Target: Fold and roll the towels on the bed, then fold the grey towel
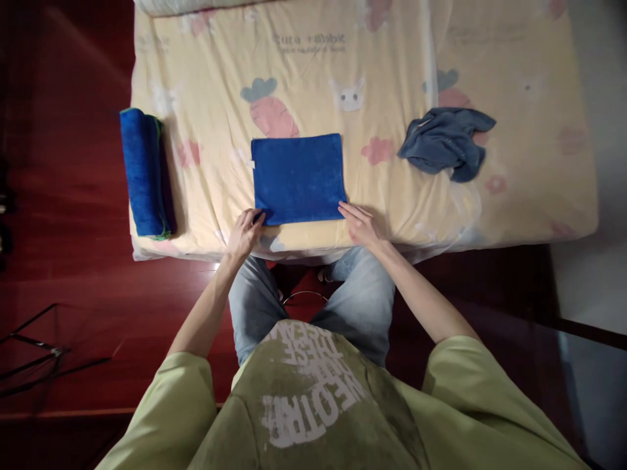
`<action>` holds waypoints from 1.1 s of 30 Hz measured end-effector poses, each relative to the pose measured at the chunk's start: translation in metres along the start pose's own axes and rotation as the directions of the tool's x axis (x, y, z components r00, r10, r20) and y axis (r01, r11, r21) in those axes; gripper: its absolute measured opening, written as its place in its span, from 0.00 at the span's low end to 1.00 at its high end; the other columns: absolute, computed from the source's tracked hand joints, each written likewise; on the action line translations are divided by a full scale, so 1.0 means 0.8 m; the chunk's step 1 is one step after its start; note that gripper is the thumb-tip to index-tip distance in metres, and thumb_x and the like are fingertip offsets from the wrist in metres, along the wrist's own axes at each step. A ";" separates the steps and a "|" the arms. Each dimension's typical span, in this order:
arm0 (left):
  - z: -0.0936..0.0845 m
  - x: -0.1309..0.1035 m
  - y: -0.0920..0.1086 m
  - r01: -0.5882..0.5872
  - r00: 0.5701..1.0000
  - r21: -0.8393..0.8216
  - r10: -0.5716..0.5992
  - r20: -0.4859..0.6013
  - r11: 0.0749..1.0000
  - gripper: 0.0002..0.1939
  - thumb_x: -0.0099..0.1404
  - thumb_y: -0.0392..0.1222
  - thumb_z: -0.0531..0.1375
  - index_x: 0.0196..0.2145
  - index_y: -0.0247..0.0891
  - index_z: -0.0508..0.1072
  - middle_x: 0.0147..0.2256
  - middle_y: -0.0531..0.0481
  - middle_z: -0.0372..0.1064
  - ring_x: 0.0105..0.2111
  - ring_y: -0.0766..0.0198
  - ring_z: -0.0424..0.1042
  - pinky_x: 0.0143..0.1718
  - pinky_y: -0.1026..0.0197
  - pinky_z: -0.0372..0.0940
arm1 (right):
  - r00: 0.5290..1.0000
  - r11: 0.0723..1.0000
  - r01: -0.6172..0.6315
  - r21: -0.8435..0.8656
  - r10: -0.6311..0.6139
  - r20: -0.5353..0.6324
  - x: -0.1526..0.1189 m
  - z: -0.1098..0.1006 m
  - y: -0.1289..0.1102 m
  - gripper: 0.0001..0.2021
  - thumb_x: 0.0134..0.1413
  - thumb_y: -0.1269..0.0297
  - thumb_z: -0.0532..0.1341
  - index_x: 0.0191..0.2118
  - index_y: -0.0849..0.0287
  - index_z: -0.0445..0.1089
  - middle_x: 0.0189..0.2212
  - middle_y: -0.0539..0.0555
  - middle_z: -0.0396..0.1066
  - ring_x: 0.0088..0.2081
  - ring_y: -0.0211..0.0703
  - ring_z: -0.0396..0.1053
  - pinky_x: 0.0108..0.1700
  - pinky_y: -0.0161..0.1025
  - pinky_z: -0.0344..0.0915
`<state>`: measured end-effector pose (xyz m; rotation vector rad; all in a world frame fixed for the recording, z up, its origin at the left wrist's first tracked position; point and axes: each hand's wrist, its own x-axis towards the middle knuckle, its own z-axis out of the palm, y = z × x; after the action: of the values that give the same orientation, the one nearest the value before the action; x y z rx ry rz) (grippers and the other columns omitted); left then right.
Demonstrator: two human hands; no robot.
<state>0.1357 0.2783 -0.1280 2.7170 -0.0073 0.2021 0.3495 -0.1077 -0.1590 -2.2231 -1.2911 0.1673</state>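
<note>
A blue towel (298, 179) lies flat as a rectangle on the bed in front of me, with a small white tag on its left edge. My left hand (245, 232) pinches its near left corner, where the edge is slightly bunched. At the near right corner, my right hand (361, 223) has its fingertips closed on the cloth, the thumb partly hidden. Off to the left, a rolled blue towel (142, 173) with green edging rests along the bed's side. A crumpled grey-blue cloth (448, 143) sits to the right, apart from both hands.
The bed (210, 189) has a yellow sheet printed with carrots and rabbits. Its near edge runs just in front of my knees. A black metal stand (53, 351) is on the dark red floor (137, 307) at left. A pale wall (595, 274) stands at right.
</note>
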 end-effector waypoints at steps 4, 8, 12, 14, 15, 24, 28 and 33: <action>0.010 -0.044 0.007 -0.012 0.999 -0.039 0.013 0.034 0.999 0.24 0.79 0.33 0.51 0.65 0.40 0.76 0.57 0.36 0.74 0.59 0.48 0.72 0.62 0.45 0.72 | 1.000 1.000 -0.019 -0.023 0.019 -0.015 -0.033 0.000 -0.022 0.27 0.69 0.78 0.51 0.63 0.57 0.79 0.55 0.62 0.79 0.60 0.55 0.76 0.67 0.56 0.75; 0.021 -0.054 0.019 0.056 0.997 -0.131 -0.062 -0.045 0.990 0.21 0.78 0.32 0.51 0.59 0.40 0.79 0.54 0.38 0.76 0.55 0.52 0.74 0.59 0.49 0.74 | 0.997 0.997 -0.049 0.064 0.052 -0.050 -0.039 -0.002 -0.035 0.22 0.74 0.71 0.51 0.58 0.57 0.81 0.50 0.63 0.79 0.56 0.54 0.77 0.63 0.54 0.76; 0.014 -0.030 0.024 0.214 0.969 -0.205 -0.235 -0.082 0.955 0.17 0.76 0.35 0.54 0.53 0.38 0.80 0.47 0.39 0.78 0.49 0.53 0.78 0.56 0.51 0.74 | 0.973 0.952 -0.208 0.226 0.224 -0.047 -0.016 -0.014 -0.030 0.16 0.73 0.66 0.55 0.54 0.57 0.81 0.49 0.62 0.80 0.50 0.53 0.78 0.58 0.52 0.77; 0.008 -0.014 0.023 0.319 0.937 -0.223 -0.342 -0.075 0.921 0.14 0.75 0.39 0.55 0.51 0.37 0.79 0.44 0.40 0.79 0.46 0.52 0.79 0.54 0.52 0.74 | 0.939 0.902 -0.327 0.282 0.343 -0.005 -0.001 -0.019 -0.023 0.14 0.71 0.62 0.59 0.52 0.58 0.80 0.44 0.60 0.80 0.45 0.52 0.79 0.53 0.50 0.77; 0.006 -0.006 0.021 0.366 0.918 -0.231 -0.390 -0.068 0.902 0.14 0.75 0.40 0.56 0.51 0.37 0.79 0.43 0.41 0.80 0.44 0.52 0.79 0.52 0.53 0.74 | 0.920 0.876 -0.377 0.301 0.391 0.015 0.007 -0.021 -0.018 0.13 0.70 0.60 0.60 0.51 0.58 0.79 0.41 0.59 0.80 0.42 0.52 0.78 0.51 0.50 0.77; 0.012 0.023 0.005 0.475 0.876 -0.225 -0.481 0.031 0.851 0.13 0.73 0.40 0.59 0.54 0.39 0.73 0.31 0.48 0.75 0.34 0.54 0.77 0.44 0.55 0.71 | 0.789 0.689 -0.568 0.450 0.611 0.062 0.046 -0.004 0.004 0.12 0.59 0.54 0.69 0.40 0.57 0.72 0.29 0.54 0.75 0.33 0.48 0.74 0.42 0.45 0.72; 0.023 0.017 0.013 0.353 0.929 -0.119 -0.363 -0.073 0.928 0.12 0.75 0.37 0.56 0.52 0.38 0.75 0.38 0.40 0.76 0.44 0.48 0.76 0.53 0.48 0.72 | 0.783 0.739 -0.551 0.388 0.618 -0.067 0.041 0.002 -0.010 0.11 0.63 0.55 0.68 0.42 0.55 0.71 0.31 0.54 0.75 0.36 0.49 0.76 0.47 0.48 0.75; 0.025 0.007 0.019 0.240 0.959 -0.012 -0.239 -0.152 0.971 0.17 0.78 0.39 0.52 0.54 0.36 0.79 0.59 0.30 0.72 0.60 0.43 0.71 0.62 0.39 0.69 | 0.894 0.925 -0.341 0.170 0.375 -0.247 0.026 0.005 -0.029 0.10 0.69 0.64 0.61 0.48 0.56 0.78 0.54 0.65 0.77 0.55 0.57 0.77 0.61 0.58 0.74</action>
<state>0.1438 0.2562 -0.1389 2.6712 0.3656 0.3372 0.3412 -0.0800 -0.1467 -2.2635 -0.6959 0.0681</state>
